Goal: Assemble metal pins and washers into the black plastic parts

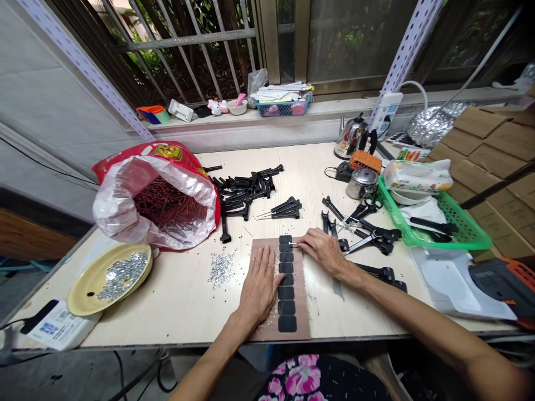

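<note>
A brown board (303, 317) lies at the front middle of the table, with a column of black rounded squares (286, 292) down it. My left hand (258, 287) rests flat on the board's left part, fingers spread slightly, its thumb at the squares' edge. My right hand (321, 250) pinches a thin light-coloured tool (293, 244), whose tip is at the upper squares. Small clear pieces (221, 269) are scattered on the table left of the board. Several black parts with thin metal rods (284, 208) lie beyond the board.
A red bag of dark rods (167, 209) and a yellow plate of shiny pieces (79, 284) stand left. More black parts (251, 186) lie behind. On the right are black tools (376, 236), a green basket (472, 236), a kettle (351, 136) and a power tool (497, 284).
</note>
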